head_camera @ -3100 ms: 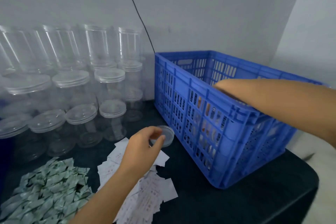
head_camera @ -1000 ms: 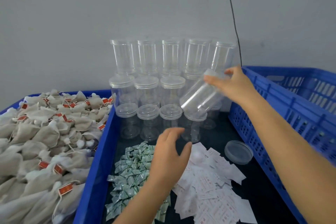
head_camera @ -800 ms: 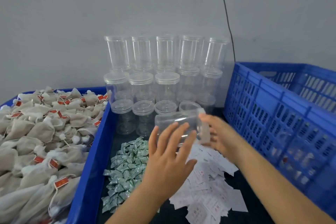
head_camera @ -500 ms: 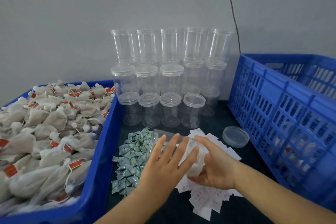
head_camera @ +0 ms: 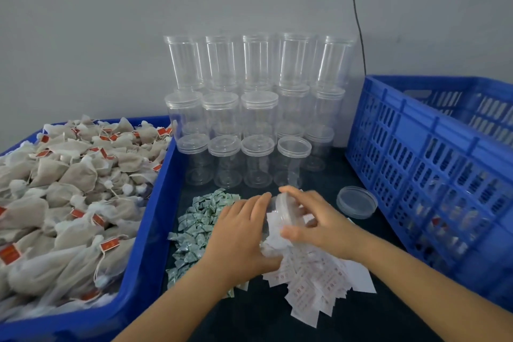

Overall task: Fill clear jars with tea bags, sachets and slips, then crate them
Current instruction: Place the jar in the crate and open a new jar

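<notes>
A clear jar (head_camera: 281,209) lies on its side over the white slips (head_camera: 311,280), between my two hands. My left hand (head_camera: 241,233) lies over the jar's body with the thumb underneath, holding it. My right hand (head_camera: 319,221) curls its fingers and thumb round the jar's lidded end. Most of the jar is hidden by my hands. Green sachets (head_camera: 198,221) are piled left of the slips. Tea bags (head_camera: 69,189) with red tags fill the blue tray (head_camera: 155,219) on the left. The blue crate (head_camera: 416,130) stands on the right, with filled jars dimly seen through its slots.
Several empty clear jars (head_camera: 258,119) are stacked in rows against the grey wall, most with lids on. A loose clear lid (head_camera: 356,202) lies on the dark table next to the crate. A black cable (head_camera: 356,14) runs down the wall.
My right hand took a jar from the stack and brought it down onto the slips. My left hand closed over its body, and my right hand shifted to the lidded end.
</notes>
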